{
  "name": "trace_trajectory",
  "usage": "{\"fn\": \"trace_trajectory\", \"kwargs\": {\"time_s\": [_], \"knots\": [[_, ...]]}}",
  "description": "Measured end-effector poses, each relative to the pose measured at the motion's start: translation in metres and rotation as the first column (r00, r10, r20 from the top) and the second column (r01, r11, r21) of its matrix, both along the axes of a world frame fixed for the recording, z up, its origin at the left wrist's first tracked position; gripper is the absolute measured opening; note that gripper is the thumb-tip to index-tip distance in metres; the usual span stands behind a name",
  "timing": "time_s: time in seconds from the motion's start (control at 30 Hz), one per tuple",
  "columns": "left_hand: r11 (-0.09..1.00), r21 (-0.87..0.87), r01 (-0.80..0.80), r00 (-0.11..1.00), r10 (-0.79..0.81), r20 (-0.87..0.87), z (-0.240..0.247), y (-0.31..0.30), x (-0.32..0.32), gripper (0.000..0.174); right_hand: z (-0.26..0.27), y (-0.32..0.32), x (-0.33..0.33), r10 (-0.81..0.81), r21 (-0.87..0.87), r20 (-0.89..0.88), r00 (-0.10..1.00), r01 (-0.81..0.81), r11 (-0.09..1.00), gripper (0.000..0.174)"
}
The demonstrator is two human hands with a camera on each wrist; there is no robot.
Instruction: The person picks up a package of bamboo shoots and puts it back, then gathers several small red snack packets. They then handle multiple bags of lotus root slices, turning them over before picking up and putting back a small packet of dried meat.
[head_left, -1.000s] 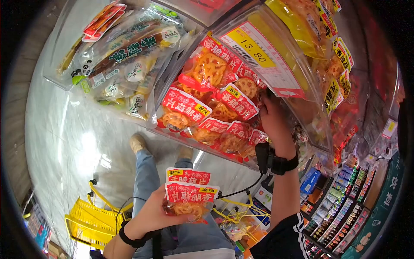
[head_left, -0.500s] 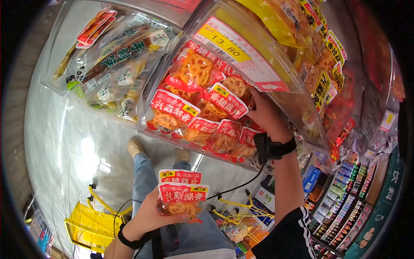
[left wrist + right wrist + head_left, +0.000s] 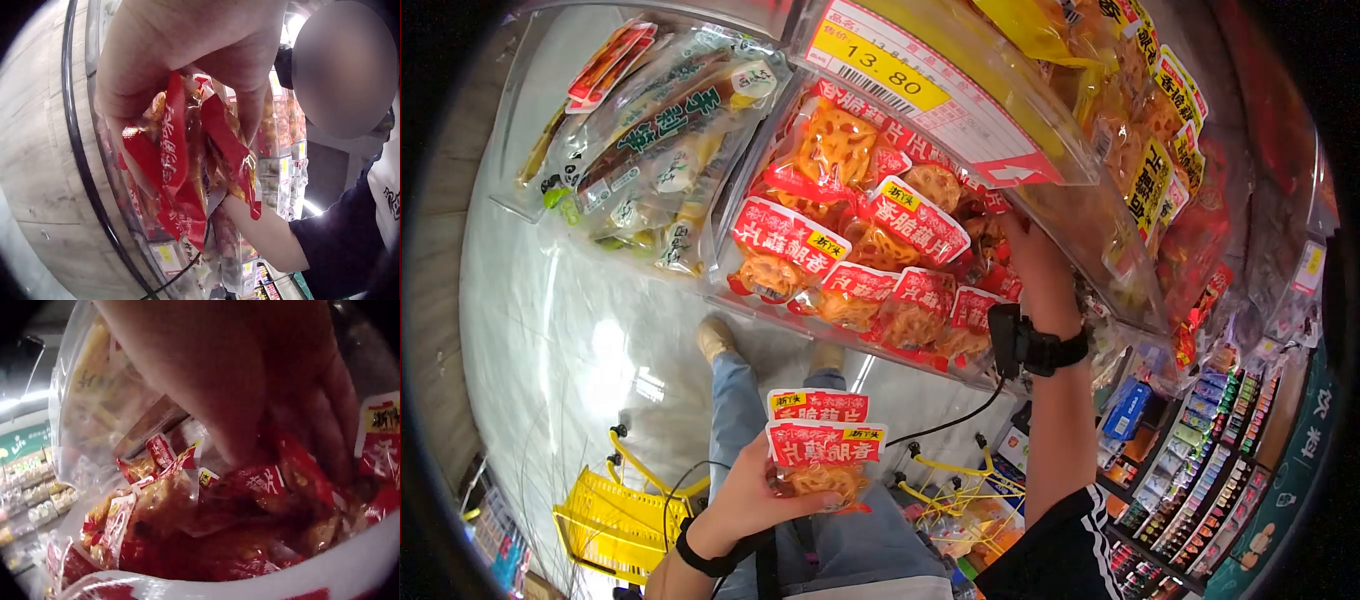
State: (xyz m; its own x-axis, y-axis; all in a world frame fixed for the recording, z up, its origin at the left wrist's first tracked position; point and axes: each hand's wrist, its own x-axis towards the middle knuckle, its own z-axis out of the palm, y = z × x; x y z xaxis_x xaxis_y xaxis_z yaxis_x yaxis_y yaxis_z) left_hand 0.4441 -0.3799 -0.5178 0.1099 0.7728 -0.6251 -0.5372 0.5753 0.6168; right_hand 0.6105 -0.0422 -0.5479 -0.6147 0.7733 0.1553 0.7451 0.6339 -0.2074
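Two small clear-and-red snack packets of lotus root slices (image 3: 825, 445) are held in the left hand (image 3: 745, 495), one in front of the other. From the left wrist view, thumb and fingers curl round their red edges (image 3: 175, 147). The right hand (image 3: 1040, 255) reaches into a clear bin of the same red packets (image 3: 785, 240), at its right side below the price tag. In the right wrist view, thumb and fingers stand apart around a red packet (image 3: 303, 469). The right fingertips are hidden among packets, so I cannot tell whether they grip one.
A price tag (image 3: 890, 75) reading 13.80 hangs on the clear divider above the bin. Left of it is a bin of long green-print packs (image 3: 640, 140); yellow-labelled packs (image 3: 1150, 190) lie at the right. A yellow basket (image 3: 605, 525) stands low left, by the legs.
The bins have shifted left and up in the head view. The right hand stays in the bin's right side, and a red packet corner now shows by its fingers. The left hand keeps its packets.
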Motion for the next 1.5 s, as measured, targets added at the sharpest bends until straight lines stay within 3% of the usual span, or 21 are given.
{"fn": "trace_trajectory", "kwargs": {"time_s": [0.13, 0.23, 0.33, 0.43, 0.63, 0.73, 0.83, 1.03, 1.13, 1.23, 1.27, 1.3, 1.33, 1.37, 1.43, 1.5], "knots": [[1.0, -0.013, -0.006, 1.0, 0.006, 0.011, 0.0, -0.001, 0.002, 0.062, 0.0, 0.005, -0.004, 0.053, 0.049, 0.018, 0.998, -0.054, 0.997, 0.026], [0.999, -0.021, -0.032, 0.999, 0.033, 0.025, 0.001, 0.0, 0.003, 0.062, -0.006, 0.013, -0.009, 0.205, 0.268, -0.016, 0.979, -0.193, 0.944, 0.026], [1.0, -0.01, -0.02, 1.0, 0.02, -0.013, 0.002, -0.003, 0.001, 0.063, 0.0, 0.007, -0.003, 0.13, 0.128, -0.028, 0.991, -0.126, 0.984, 0.025], [0.999, -0.006, -0.037, 0.999, 0.037, 0.005, 0.003, -0.002, 0.0, 0.063, 0.02, -0.017, -0.013, 0.086, 0.128, 0.12, 0.989, -0.101, 0.987, 0.023], [0.998, 0.008, -0.055, 0.997, 0.055, -0.045, 0.002, -0.001, 0.002, 0.062, 0.023, -0.036, 0.006, 0.018, 0.126, 0.022, 1.0, -0.021, 0.992, 0.03], [0.997, 0.01, -0.077, 0.997, 0.077, -0.025, 0.002, 0.002, 0.006, 0.059, 0.039, -0.057, -0.005, -0.171, -0.015, -0.057, 0.984, 0.171, 0.985, 0.024], [0.994, 0.031, -0.104, 0.995, 0.104, -0.003, 0.002, 0.007, 0.011, 0.056, 0.048, -0.075, -0.004, -0.17, 0.006, -0.008, 0.985, 0.17, 0.985, 0.032], [0.977, 0.129, -0.17, 0.985, 0.167, 0.036, 0.006, 0.014, 0.02, 0.053, 0.064, -0.107, 0.001, -0.203, -0.184, -0.125, 0.971, 0.179, 0.967, 0.035], [0.967, 0.131, -0.217, 0.973, 0.203, 0.111, 0.009, 0.015, 0.025, 0.054, 0.076, -0.119, 0.017, -0.019, 0.025, -0.029, 0.999, 0.02, 1.0, 0.036], [0.977, 0.092, -0.193, 0.952, 0.164, 0.26, 0.014, 0.014, 0.024, 0.057, 0.1, -0.139, 0.034, 0.085, 0.061, 0.054, 0.995, -0.088, 0.994, 0.03], [0.982, 0.08, -0.172, 0.938, 0.138, 0.317, 0.014, 0.013, 0.022, 0.058, 0.109, -0.148, 0.041, 0.045, 0.058, 0.048, 0.998, -0.048, 0.997, 0.027], [0.982, 0.172, -0.074, 0.952, 0.018, 0.304, 0.009, 0.008, 0.018, 0.051, 0.12, -0.158, 0.048, 0.007, 0.053, 0.041, 0.999, -0.009, 0.999, 0.025], [0.931, 0.352, -0.099, 0.969, 0.01, 0.247, 0.002, 0.008, 0.02, 0.047, 0.129, -0.167, 0.054, -0.032, 0.046, 0.035, 0.999, 0.03, 0.998, 0.022], [0.848, 0.519, -0.11, 0.982, 0.011, 0.19, -0.006, 0.01, 0.023, 0.043, 0.137, -0.175, 0.057, -0.107, -0.038, -0.081, 0.991, 0.104, 0.994, 0.019], [0.729, 0.683, -0.044, 0.999, 0.036, 0.025, -0.003, 0.018, 0.017, 0.036, 0.141, -0.185, 0.065, -0.186, -0.149, -0.293, 0.938, 0.148, 0.978, 0.018], [0.772, 0.632, -0.066, 0.998, 0.042, 0.053, 0.008, 0.021, 0.01, 0.027, 0.136, -0.187, 0.074, -0.177, -0.18, -0.494, 0.851, 0.099, 0.979, 0.024]]}}
